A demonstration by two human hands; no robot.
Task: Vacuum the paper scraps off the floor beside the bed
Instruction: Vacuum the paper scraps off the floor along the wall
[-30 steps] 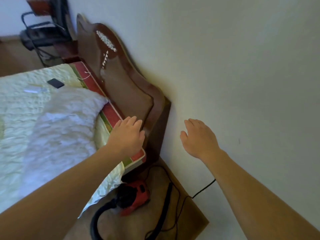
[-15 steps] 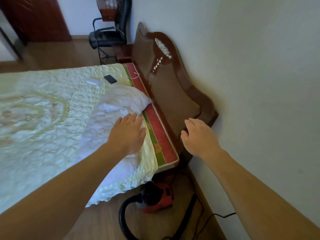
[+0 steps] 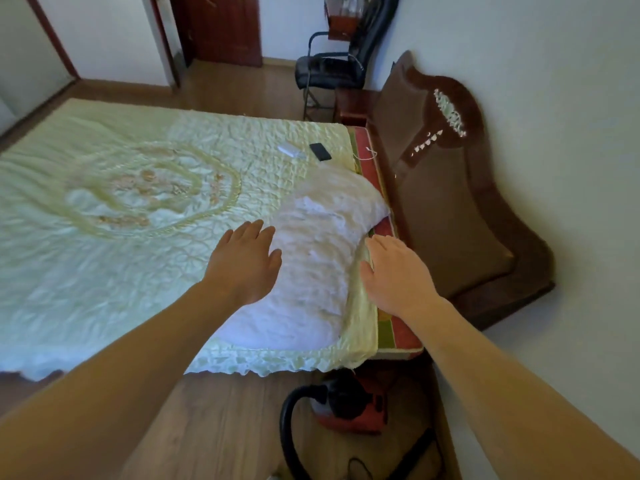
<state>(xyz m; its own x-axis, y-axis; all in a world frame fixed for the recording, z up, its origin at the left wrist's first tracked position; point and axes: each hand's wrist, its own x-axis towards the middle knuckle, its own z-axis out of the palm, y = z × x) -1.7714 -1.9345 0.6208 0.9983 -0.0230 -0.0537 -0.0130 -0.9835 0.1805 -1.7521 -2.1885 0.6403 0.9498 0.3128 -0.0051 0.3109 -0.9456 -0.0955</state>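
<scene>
Left hand (image 3: 244,263) centre frame, fingers straight and close together, holding nothing, over left edge of white pillow (image 3: 322,258); right hand (image 3: 394,275) likewise flat and empty, over bedspread (image 3: 121,202) edge right of pillow; contact unclear; red vacuum (image 3: 349,410) lower centre on wooden floor (image 3: 225,427), just beside bed corner; black hose (image 3: 284,431) curls to its left; headboard (image 3: 450,209) right of frame; phone (image 3: 320,151) on bedspread, upper centre.

Left hand (image 3: 244,265): palm down, fingers (image 3: 254,232) straight and close together, holding nothing. Forearm (image 3: 138,358) bare, reaching forward. Right hand (image 3: 394,277): palm down, fingers relaxed, slightly spread, holding nothing. Forearm bare, reaching forward.
</scene>
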